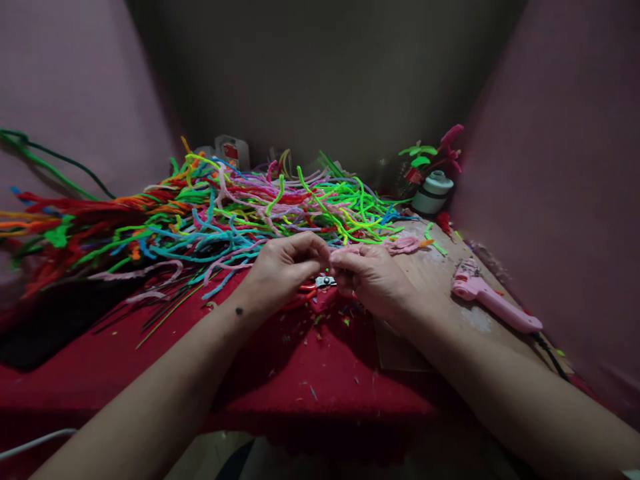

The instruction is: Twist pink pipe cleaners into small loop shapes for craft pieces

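My left hand (286, 268) and my right hand (374, 279) meet at the middle of the table, fingertips almost touching. Between them is a pale pink fuzzy pipe cleaner (345, 253), its shape mostly covered by my fingers. The right thumb and fingers pinch it; the left fingertips close on its near end. Just below the hands, partly hidden, lies a pair of cutting pliers (326, 282) with red handles. Beyond my right hand rests a looped pink pipe cleaner piece (407, 245) with an orange tip.
A big heap of coloured pipe cleaners (240, 207) spreads across the back and left. At right, a pink glue gun (495, 307) lies on a brown board (405, 350). Behind it stands a pale jar (433, 195). Small scraps litter the red cloth (280, 380).
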Tool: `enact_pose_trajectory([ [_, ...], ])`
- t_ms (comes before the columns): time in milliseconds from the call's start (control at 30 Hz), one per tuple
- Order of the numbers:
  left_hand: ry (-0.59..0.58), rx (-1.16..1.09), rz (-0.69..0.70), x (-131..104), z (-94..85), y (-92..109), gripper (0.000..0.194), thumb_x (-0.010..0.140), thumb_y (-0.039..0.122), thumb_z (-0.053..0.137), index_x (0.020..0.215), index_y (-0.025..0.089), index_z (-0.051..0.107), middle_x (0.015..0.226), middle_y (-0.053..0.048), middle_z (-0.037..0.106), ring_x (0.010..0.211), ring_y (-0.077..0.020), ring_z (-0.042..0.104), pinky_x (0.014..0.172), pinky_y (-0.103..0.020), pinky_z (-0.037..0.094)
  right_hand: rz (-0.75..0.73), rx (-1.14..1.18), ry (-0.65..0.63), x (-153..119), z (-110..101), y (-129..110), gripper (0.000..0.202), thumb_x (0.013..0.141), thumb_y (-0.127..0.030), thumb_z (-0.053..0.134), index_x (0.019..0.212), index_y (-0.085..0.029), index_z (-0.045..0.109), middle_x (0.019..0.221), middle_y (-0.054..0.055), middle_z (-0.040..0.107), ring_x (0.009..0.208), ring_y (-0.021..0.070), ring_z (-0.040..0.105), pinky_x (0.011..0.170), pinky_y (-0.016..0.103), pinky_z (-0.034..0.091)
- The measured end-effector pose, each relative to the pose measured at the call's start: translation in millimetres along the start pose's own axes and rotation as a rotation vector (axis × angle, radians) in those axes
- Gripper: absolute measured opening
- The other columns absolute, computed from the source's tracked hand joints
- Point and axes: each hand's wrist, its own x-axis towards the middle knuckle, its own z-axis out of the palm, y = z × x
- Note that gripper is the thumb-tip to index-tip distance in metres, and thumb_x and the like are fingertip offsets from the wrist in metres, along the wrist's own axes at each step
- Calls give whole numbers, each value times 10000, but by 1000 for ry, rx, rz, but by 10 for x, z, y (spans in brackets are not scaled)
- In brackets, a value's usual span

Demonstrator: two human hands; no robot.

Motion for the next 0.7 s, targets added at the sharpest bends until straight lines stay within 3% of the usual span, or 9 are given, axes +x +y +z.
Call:
enact_pose_trajectory([
  [67,-22,187,209,-9,-12,1,101,764,180,556,728,144,644,704,-13,613,679,-108,536,681,-229,437,49,61,-50,10,-18,-15,212,656,-176,561,467,-157,466,441,-47,399,399,57,310,400,223,210],
  [133,-21,274,313,-16,-22,12,127,785,188,545,730,144,651,726,-20,614,715,-113,532,724,-235,428,69,78,-101,18,-33,-34,233,659,-166,546,450,-157,446,435,-48,385,399,55,292,399,225,197],
  [233,1,90,133,-12,-41,32,102,778,228,576,789,144,632,739,-12,613,695,-111,545,683,-230,439,-20,-16,-88,13,-31,-69,220,694,-186,551,489,-154,479,445,-48,403,409,59,319,420,228,236],
  [333,-28,-194,-162,6,-68,39,188,766,329,605,832,152,608,743,-1,609,647,-107,555,623,-228,447,-179,-231,38,-19,-9,-86,200,732,-224,563,556,-158,494,491,-42,455,449,69,374,462,231,294],
  [400,-81,-264,-289,19,-83,34,235,750,369,623,832,149,611,728,-1,603,626,-100,551,602,-222,437,-284,-414,105,-45,5,-79,154,746,-214,557,611,-159,507,540,-36,496,489,74,407,496,228,324],
  [567,-135,-223,-355,27,-80,-6,240,711,360,665,763,131,613,604,26,521,527,-62,451,518,-191,345,-533,-817,189,-79,14,-43,126,772,-159,517,647,-157,522,586,-20,519,553,89,452,569,233,357],
  [700,-153,-267,-388,18,-54,-52,236,724,358,634,712,127,585,530,49,423,455,-44,333,453,-195,247,-661,-950,209,-62,2,-22,121,787,-155,508,667,-155,517,611,-7,526,571,97,469,578,232,359],
])
